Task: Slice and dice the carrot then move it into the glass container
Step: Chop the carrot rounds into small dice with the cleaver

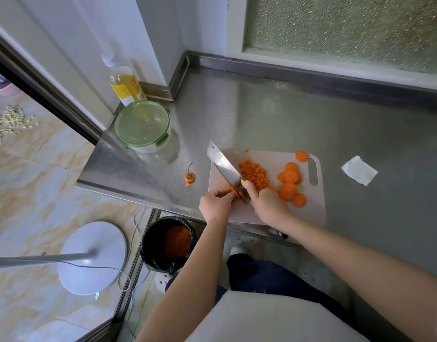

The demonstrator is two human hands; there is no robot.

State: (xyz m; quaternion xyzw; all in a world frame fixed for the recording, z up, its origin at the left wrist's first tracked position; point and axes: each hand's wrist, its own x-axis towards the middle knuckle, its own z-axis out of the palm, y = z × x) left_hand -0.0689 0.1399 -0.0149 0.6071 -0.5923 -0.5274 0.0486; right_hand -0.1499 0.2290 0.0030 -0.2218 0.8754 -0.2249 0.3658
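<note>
A pale cutting board (311, 208) lies at the steel counter's front edge. On it sit a heap of diced carrot (253, 173) and several round carrot slices (290, 185). My right hand (265, 202) grips the handle of a cleaver (224, 166), its blade angled down onto the board. My left hand (216, 204) pinches a small carrot piece (233, 191) right against the blade. The glass container (144, 130), closed with a green lid, stands on the counter to the far left of the board.
A cut carrot top (189, 177) lies left of the board. A yellow oil bottle (124, 86) stands behind the container. A folded white tissue (359, 170) lies to the right. Below the counter edge is a black bin (168, 243) holding orange scraps, beside a white fan base (92, 257).
</note>
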